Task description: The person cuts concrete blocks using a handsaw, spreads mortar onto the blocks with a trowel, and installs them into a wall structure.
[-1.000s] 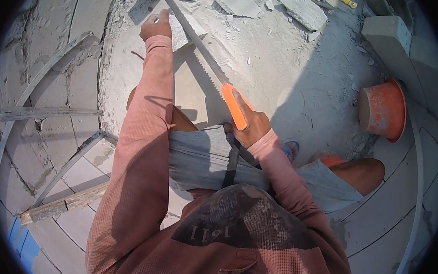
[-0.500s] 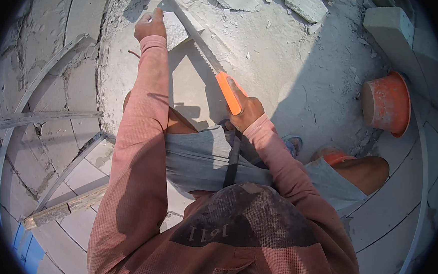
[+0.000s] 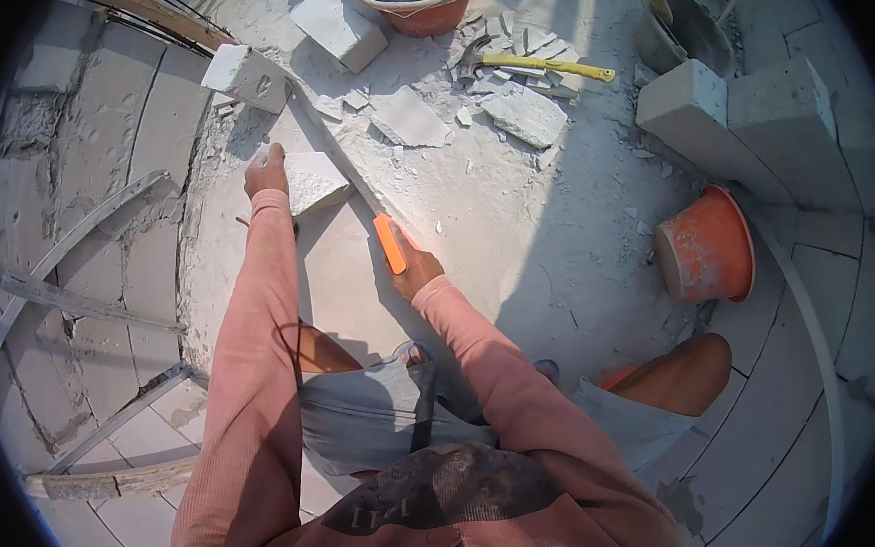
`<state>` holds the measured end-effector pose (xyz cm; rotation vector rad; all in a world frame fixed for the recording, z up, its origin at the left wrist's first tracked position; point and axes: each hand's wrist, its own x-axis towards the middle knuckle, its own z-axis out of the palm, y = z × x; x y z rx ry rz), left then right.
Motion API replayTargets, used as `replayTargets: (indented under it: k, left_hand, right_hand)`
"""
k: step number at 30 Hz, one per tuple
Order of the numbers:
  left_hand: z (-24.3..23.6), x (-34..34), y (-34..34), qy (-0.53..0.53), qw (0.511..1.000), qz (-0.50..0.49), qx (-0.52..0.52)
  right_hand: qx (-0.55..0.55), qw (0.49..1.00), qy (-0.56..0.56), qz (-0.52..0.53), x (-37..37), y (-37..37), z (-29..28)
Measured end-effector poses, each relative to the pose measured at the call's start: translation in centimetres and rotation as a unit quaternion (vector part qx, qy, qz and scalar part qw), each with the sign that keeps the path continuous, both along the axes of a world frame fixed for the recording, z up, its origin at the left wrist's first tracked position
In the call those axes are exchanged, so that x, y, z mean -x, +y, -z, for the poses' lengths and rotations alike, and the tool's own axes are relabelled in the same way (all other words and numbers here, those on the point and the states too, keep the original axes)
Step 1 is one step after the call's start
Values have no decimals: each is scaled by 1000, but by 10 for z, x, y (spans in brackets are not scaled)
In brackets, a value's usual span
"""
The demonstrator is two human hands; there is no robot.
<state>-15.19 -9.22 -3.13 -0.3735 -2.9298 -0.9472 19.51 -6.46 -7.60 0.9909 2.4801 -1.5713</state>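
Note:
A hand saw with an orange handle [image 3: 391, 245] is gripped in my right hand [image 3: 418, 273]. Its long grey blade [image 3: 342, 155] slants up and left, and the tip ends by a white block [image 3: 249, 76] farther off. Alongside the blade's left side lies another pale block [image 3: 315, 180], with a rough, crumbly face toward me. My left hand [image 3: 267, 172] is closed on this block's left end; part of its fingers is hidden. The blade appears to pass beside the block's right edge, and whether it touches cannot be made out.
Broken block pieces [image 3: 412, 119] and a yellow-handled hammer [image 3: 540, 66] lie ahead. An orange bucket of grey mix [image 3: 413, 11] stands at the back, a dark bucket [image 3: 684, 38] to its right. An orange bucket [image 3: 708, 245] lies tipped beside pale blocks [image 3: 683, 103] at right.
My view has shifted forward, bringing the buckets and hammer into sight. The saw has been pushed forward along the block, its handle now nearer to it. My left hand stays at the block.

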Motion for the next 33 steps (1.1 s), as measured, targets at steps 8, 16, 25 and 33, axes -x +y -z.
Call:
replayTargets:
  k: [8,16,25,33]
  left_hand:
    - [-31,-68,39,-473,878,65,36]
    - [-63,-121,-67,-618,772,-104,-107]
    - [-363,-268,-110,-689,420,-107,-582]
    - [-417,-288,8,-760,619,67,-186]
  right_hand:
    - [-267,951,-147,-54,-83,59,25]
    - [-197,950,-237,-58,-122,113,-156]
    - [449,880,-32,148,-58,126,-429]
    - [656,734,34,175,-17,166,-480]
